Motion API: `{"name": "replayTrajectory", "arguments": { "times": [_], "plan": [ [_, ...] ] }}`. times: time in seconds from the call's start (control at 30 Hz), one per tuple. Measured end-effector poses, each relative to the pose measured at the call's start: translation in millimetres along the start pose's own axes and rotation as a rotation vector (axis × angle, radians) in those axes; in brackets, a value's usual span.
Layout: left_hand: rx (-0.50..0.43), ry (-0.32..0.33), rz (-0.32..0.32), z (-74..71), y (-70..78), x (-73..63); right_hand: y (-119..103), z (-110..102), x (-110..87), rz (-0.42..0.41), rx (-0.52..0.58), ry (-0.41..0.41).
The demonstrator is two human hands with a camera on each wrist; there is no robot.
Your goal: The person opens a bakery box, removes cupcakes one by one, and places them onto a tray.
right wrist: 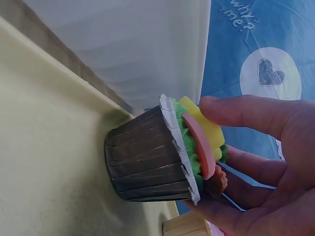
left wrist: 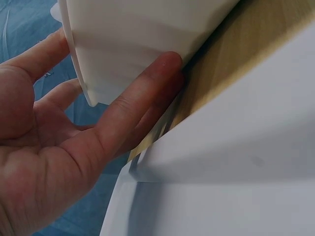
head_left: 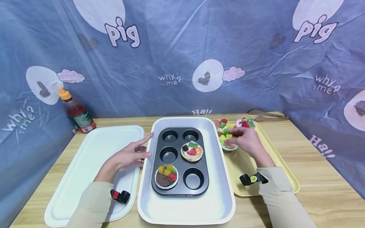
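My right hand (head_left: 248, 142) pinches the topping of a toy cupcake (head_left: 228, 147) above the left side of the yellow tray (head_left: 246, 171). In the right wrist view, the cupcake has a dark brown pleated cup (right wrist: 147, 157), green cream and yellow chunks; the thumb touches a yellow chunk. My left hand (head_left: 128, 157) has its fingers extended against the outer left wall of a deep white tray (head_left: 186, 210). Inside that tray lies a dark muffin tin (head_left: 180, 169). A fruit tart (head_left: 192, 152) sits in its middle right cup, a chocolate fruit cupcake (head_left: 166, 179) in its near left cup.
More toy cakes, one fruit-topped (head_left: 219, 124) and one pink (head_left: 241, 121), stand at the back of the yellow tray. Tongs (head_left: 269, 116) lie behind it. A flat white tray (head_left: 91, 167) and a sauce bottle (head_left: 80, 115) are on the left.
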State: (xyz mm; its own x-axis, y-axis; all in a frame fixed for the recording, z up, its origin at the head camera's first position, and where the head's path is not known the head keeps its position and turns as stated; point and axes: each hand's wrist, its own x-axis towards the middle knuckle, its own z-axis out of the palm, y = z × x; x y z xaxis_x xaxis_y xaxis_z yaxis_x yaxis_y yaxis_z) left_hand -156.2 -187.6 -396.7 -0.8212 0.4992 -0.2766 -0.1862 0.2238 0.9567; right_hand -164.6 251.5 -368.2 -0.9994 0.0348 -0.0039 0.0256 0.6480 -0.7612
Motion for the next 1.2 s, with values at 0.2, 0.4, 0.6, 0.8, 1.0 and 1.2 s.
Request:
{"name": "replayTrajectory", "arguments": {
  "times": [0.2, 0.4, 0.6, 0.8, 1.0, 1.2],
  "plan": [
    [-0.005, -0.002, 0.002, 1.1, -1.2, 0.5, -0.4, -1.0, -0.4, 0.008, 0.006, -0.029],
    [-0.015, 0.003, -0.004, 1.2, -1.1, 1.0, -0.7, -1.6, 0.9, -0.003, -0.018, -0.034],
    [-0.006, 0.009, 0.0, 0.3, -0.6, 0.7, -2.8, -2.3, 1.0, -0.009, -0.018, -0.042],
    [-0.003, 0.008, 0.006, -0.5, -0.7, 0.9, -6.7, -2.9, -1.5, -0.037, -0.017, -0.035],
    [-0.002, 0.009, 0.0, -0.7, -0.5, 0.3, -12.2, -5.2, -4.9, -0.062, -0.018, -0.007],
    [0.007, 0.013, 0.003, -0.9, -0.1, 1.4, -21.7, -8.0, -8.3, -0.091, -0.027, 0.001]
  ]
}}
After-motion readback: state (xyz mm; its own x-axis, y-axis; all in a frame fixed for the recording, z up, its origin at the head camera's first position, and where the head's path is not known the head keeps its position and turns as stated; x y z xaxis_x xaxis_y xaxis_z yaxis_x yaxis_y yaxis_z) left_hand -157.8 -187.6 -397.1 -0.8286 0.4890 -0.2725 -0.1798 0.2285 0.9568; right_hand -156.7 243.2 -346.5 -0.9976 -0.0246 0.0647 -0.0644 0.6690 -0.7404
